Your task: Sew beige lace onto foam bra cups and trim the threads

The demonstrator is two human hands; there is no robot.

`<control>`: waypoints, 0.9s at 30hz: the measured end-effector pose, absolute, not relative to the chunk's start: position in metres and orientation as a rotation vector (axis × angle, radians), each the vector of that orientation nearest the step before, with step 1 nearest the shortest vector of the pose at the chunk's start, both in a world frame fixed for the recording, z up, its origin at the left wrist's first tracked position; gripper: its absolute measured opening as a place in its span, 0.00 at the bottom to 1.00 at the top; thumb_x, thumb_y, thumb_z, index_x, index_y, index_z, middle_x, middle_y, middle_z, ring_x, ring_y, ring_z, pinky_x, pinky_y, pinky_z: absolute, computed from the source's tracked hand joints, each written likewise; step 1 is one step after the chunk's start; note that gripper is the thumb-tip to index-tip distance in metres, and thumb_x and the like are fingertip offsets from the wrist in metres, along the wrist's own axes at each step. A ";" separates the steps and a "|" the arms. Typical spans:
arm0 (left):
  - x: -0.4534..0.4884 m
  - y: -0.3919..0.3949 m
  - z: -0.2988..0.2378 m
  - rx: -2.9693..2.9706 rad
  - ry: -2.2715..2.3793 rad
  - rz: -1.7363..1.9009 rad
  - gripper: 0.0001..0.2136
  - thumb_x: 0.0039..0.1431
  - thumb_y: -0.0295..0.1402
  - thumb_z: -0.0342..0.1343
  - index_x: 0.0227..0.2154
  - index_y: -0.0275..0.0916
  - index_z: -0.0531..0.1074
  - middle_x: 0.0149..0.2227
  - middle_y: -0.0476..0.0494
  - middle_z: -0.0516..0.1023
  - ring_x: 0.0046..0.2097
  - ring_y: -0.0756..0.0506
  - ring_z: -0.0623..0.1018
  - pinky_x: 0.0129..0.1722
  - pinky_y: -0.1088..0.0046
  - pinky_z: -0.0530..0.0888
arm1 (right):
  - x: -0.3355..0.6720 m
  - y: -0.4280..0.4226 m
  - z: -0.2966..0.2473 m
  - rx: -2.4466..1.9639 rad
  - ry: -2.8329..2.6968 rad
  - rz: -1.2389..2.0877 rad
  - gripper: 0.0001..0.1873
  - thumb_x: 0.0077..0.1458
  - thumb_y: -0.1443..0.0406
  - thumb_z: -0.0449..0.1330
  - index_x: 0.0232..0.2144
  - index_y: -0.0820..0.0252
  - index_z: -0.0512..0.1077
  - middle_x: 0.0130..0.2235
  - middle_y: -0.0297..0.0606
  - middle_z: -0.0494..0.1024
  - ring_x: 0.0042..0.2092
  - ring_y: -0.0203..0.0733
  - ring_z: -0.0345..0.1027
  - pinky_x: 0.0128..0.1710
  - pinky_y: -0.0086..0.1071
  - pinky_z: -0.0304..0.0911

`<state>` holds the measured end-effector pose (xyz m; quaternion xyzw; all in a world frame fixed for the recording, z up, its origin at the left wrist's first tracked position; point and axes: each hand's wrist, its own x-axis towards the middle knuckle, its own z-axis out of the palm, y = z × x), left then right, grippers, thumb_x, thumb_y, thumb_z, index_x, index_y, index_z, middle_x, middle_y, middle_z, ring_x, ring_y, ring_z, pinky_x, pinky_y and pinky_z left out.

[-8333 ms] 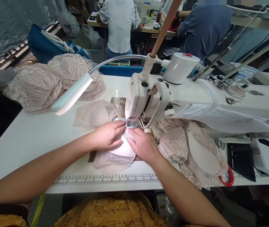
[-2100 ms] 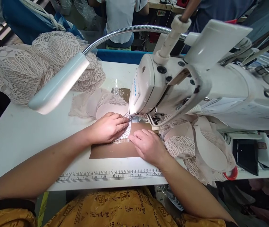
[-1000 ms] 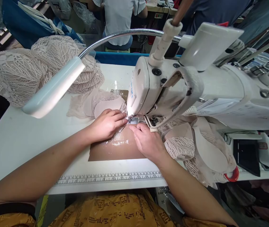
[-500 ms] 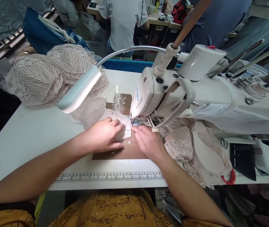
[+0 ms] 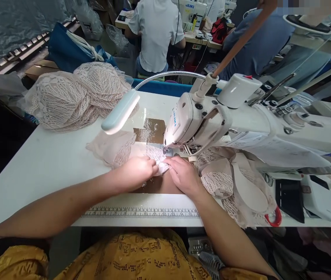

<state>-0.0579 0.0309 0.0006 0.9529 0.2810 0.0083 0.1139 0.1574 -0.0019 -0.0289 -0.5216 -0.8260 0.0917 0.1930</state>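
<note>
My left hand (image 5: 139,172) and my right hand (image 5: 183,175) meet just in front of the needle of a white sewing machine (image 5: 200,120). Both pinch a small pale lace piece (image 5: 158,157) that lies under the presser foot, lit by the lamp. The fingers of both hands are curled together on its near edge. Behind the left hand lies a pink lace cup piece (image 5: 111,146) on the white table (image 5: 46,163). A brown plate (image 5: 154,186) shows under the hands.
A heap of pink lace cups (image 5: 75,95) sits at the table's back left. More lace and padded cups (image 5: 235,186) pile up right of my hands, with a red-handled tool (image 5: 273,219). A gooseneck lamp (image 5: 120,112) hangs over the work. Other people (image 5: 156,31) sit at machines behind.
The lace piece has fed back under the needle until only its near end remains. Both hands have drawn together and now pinch that end. The view has pulled back and tilted up.
</note>
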 end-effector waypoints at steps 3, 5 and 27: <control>-0.067 0.055 -0.003 2.303 0.797 0.192 0.14 0.64 0.36 0.49 0.23 0.37 0.67 0.23 0.48 0.68 0.25 0.49 0.68 0.25 0.73 0.62 | 0.158 -0.006 -0.030 -1.419 -2.248 0.205 0.15 0.64 0.65 0.51 0.47 0.60 0.74 0.42 0.40 0.79 0.41 0.43 0.72 0.41 0.35 0.66; -0.075 0.067 -0.005 1.976 0.794 0.271 0.19 0.65 0.42 0.46 0.21 0.37 0.63 0.21 0.51 0.64 0.23 0.51 0.64 0.24 0.75 0.60 | 0.157 -0.010 -0.030 -1.382 -2.249 0.117 0.18 0.65 0.59 0.51 0.49 0.62 0.73 0.43 0.43 0.79 0.42 0.44 0.72 0.41 0.36 0.67; -0.087 0.078 -0.011 2.008 0.526 0.222 0.13 0.60 0.39 0.50 0.30 0.37 0.75 0.31 0.49 0.76 0.34 0.48 0.74 0.36 0.76 0.67 | 0.125 -0.015 -0.011 -1.237 -2.284 0.032 0.13 0.60 0.69 0.46 0.30 0.59 0.70 0.36 0.45 0.77 0.41 0.46 0.70 0.42 0.39 0.65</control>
